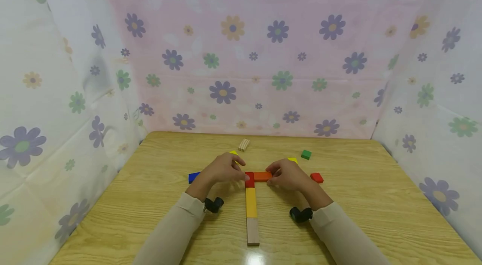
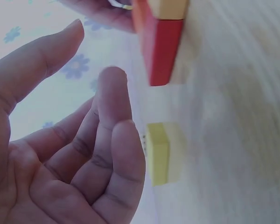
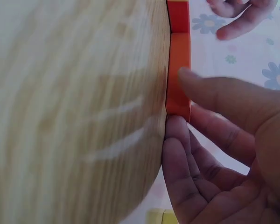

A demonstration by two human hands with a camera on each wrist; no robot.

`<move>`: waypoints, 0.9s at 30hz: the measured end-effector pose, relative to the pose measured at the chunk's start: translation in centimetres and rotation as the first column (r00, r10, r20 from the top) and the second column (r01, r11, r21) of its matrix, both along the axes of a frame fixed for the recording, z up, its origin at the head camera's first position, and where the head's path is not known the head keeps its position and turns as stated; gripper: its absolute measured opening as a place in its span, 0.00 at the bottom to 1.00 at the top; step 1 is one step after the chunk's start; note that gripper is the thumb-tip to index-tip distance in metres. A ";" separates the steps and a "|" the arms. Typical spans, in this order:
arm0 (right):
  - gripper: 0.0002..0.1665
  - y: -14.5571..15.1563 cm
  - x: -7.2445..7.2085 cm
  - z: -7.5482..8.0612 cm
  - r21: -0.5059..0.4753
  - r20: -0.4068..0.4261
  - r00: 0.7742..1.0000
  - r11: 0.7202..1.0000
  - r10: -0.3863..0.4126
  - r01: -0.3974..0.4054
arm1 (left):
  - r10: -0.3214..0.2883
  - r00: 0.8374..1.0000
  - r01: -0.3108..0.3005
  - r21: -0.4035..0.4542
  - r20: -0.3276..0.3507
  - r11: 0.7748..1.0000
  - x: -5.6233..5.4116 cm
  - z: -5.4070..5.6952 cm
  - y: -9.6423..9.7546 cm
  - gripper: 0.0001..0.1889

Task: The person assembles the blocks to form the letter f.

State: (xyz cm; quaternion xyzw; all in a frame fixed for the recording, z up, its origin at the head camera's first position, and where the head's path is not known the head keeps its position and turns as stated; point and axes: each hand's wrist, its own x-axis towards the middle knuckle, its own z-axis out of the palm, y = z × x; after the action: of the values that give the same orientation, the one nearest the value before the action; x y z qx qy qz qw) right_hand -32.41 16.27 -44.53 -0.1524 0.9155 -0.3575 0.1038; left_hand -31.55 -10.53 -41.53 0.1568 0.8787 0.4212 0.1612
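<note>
Stretching rightward from a red block [image 1: 250,184], an orange block [image 1: 260,177] lies on the worktop [image 1: 158,219]: a plain, smooth, straight-edged oblong of bright colour, longer than it is wide. Its left end meets the red block. From the red block a row runs toward the person, end to end: first an amber block [image 1: 251,203], then a pale wooden block [image 1: 252,230] at the near end. Together the four make a right-angled corner, with the red block at the bend.

Of the two hands, the right hand [image 1: 287,175] has its thumb and fingers bent in around the free end of the orange block, pinching it. The left hand [image 1: 226,168] is just beside the red block, its thumb and gently curved fingers parted by a wide gap, with nothing in its grasp.

Six more pieces lie about the worktop, giving ten in view altogether. One blue block [image 1: 193,177] is partly covered by the left arm. Two are yellow: one yellow block [image 1: 234,152] shows beyond the left hand and another yellow piece [image 1: 293,159] beyond the right, both partly hidden. One striped block [image 1: 244,145] and one green block [image 1: 306,154] lie farther back. A second red block [image 1: 316,178] sits to the right of the right hand, making two of that colour.
</note>
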 end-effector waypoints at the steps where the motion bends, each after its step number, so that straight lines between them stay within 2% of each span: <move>1: 0.21 0.1 -0.1 0.0 -0.006 0.006 1.000 1.000 0.003 -0.003 | 0.004 1.000 -0.004 0.007 -0.010 1.000 0.1 0.2 -0.1 0.30; 6: 0.21 0.4 -0.1 0.2 -0.049 0.026 0.999 0.998 0.030 -0.029 | 0.032 0.998 -0.032 -0.002 -0.053 0.999 0.4 0.9 -0.9 0.27; 11: 0.21 0.9 0.1 0.2 -0.070 0.027 0.998 0.997 0.048 -0.046 | 0.040 0.993 -0.044 -0.029 -0.109 0.999 0.8 0.8 -2.0 0.24; 19: 0.22 1.1 -0.1 0.1 -0.098 0.038 0.997 0.993 0.069 -0.065 | 0.149 0.978 -0.157 -0.042 -0.146 0.987 1.3 1.6 -5.4 0.21; 22: 0.22 1.2 -0.1 0.1 -0.101 0.041 0.997 0.993 0.071 -0.066 | 0.160 0.975 -0.169 -0.045 -0.154 0.985 1.5 1.8 -6.7 0.20; 27: 0.23 1.3 0.1 0.1 -0.116 0.043 0.996 0.991 0.076 -0.070 | 0.171 0.967 -0.176 -0.011 -0.190 0.984 1.6 1.3 -8.8 0.17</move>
State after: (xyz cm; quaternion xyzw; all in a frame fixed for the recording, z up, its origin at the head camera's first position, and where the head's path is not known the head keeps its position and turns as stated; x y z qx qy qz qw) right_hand -32.34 17.57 -44.46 -0.1830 0.8847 -0.4087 0.1297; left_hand -29.91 -19.31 -40.19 0.1161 0.9060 0.4047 0.0422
